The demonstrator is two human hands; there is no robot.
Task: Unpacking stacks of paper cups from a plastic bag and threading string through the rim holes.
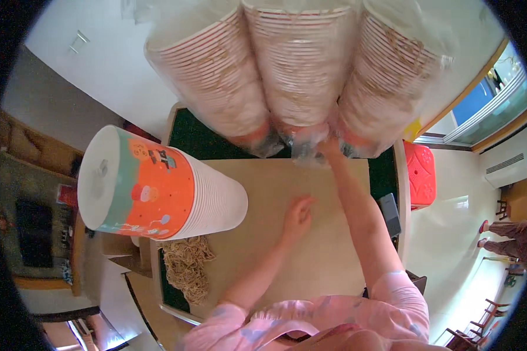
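Three tall stacks of nested white paper buckets in clear plastic bags, a left stack (216,76), a middle stack (301,64) and a right stack (386,82), stand side by side at the table's far end. My right hand (328,145) is stretched forward to the foot of the middle and right stacks, among the crumpled plastic. Its fingers are mostly hidden there. My left hand (299,217) hovers over the brown board (269,251), loosely curled, thumb apart, holding nothing. To its left is an unbagged stack of paper buckets (158,187) with an orange and green print.
A tangle of tan twine (187,269) lies at the left edge of the green-topped table (187,137). A dark grey flat device (389,214) rests by the right edge. Beyond that side stands a red stool (419,175). Another person's legs (503,237) show far right.
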